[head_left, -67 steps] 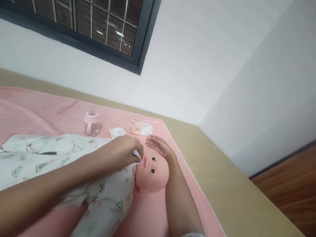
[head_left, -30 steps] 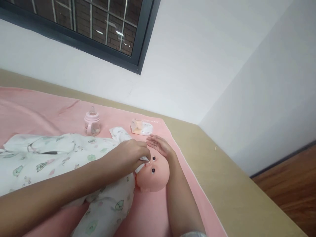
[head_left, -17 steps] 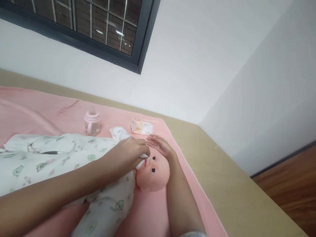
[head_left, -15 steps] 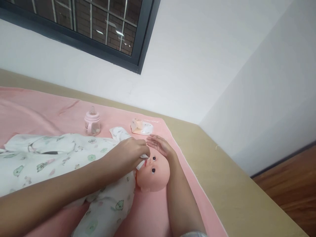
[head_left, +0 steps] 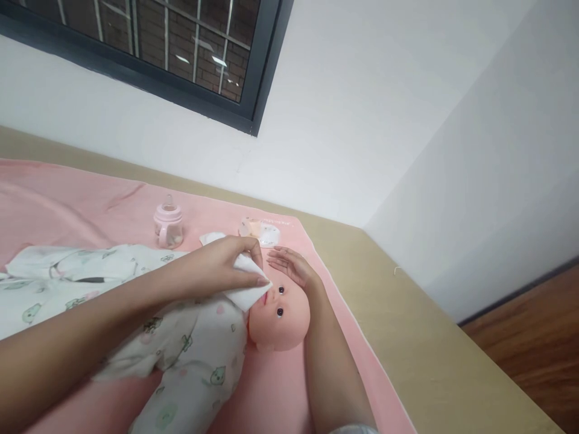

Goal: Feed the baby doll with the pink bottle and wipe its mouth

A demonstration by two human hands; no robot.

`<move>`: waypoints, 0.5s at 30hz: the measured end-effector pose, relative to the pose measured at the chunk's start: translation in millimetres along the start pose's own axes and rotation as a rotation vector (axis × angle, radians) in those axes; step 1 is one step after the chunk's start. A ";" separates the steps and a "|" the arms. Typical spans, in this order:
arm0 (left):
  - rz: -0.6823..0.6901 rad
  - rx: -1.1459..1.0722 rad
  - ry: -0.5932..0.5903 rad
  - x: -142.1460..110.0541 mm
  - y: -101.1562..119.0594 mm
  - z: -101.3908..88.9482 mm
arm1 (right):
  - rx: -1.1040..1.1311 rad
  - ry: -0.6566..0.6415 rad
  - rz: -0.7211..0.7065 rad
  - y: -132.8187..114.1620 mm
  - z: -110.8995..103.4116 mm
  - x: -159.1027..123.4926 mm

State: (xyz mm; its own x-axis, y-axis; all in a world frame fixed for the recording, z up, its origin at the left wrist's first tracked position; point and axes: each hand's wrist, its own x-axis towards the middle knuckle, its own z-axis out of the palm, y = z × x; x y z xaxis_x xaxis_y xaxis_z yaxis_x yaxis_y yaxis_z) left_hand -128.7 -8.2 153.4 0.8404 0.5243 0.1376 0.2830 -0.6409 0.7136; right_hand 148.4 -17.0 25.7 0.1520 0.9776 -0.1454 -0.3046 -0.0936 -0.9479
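A baby doll (head_left: 287, 328) lies on its back on a pink blanket (head_left: 266, 392), dressed in a white outfit with a green animal print. My left hand (head_left: 226, 259) pinches a folded white wipe (head_left: 246, 289) between thumb and fingers. One corner of the wipe reaches the doll's mouth and partly hides it. Around the top and far side of the head curves my right arm, and my right hand (head_left: 291, 265) rests against the far side of the head with its fingers stretched out. Nothing shows in that palm.
A pink baby bottle (head_left: 169, 226) with a handle stands on the blanket beyond the doll's body. Near the blanket's far corner lies a small printed packet (head_left: 266, 234). The wooden surface (head_left: 384, 301) meets a white wall, with a dark-framed window (head_left: 253, 108) above.
My left hand has turned and loosened from a tight pinch at the mouth, shifting slightly away, so more of the white wipe shows. My right hand has stayed against the head.
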 end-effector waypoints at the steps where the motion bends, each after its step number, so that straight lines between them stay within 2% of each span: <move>1: -0.023 -0.023 -0.011 0.1 0.9 -1.1 | -0.002 0.000 0.003 -0.1 0.1 0.1; 9: -0.200 -0.076 -0.178 -4.6 8.5 -3.0 | -0.006 0.010 -0.001 -1.4 1.6 0.4; 15: -0.114 -0.037 -0.226 -1.2 -2.3 -0.3 | -0.015 0.015 0.004 -1.8 1.3 0.6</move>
State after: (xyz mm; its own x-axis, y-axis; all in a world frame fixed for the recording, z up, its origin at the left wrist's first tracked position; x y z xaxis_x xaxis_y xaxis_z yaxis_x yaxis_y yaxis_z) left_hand -130.5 -7.1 151.8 0.8872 0.4507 -0.0993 0.3682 -0.5616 0.7409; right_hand 147.8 -16.0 27.7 0.1644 0.9744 -0.1536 -0.2911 -0.1009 -0.9514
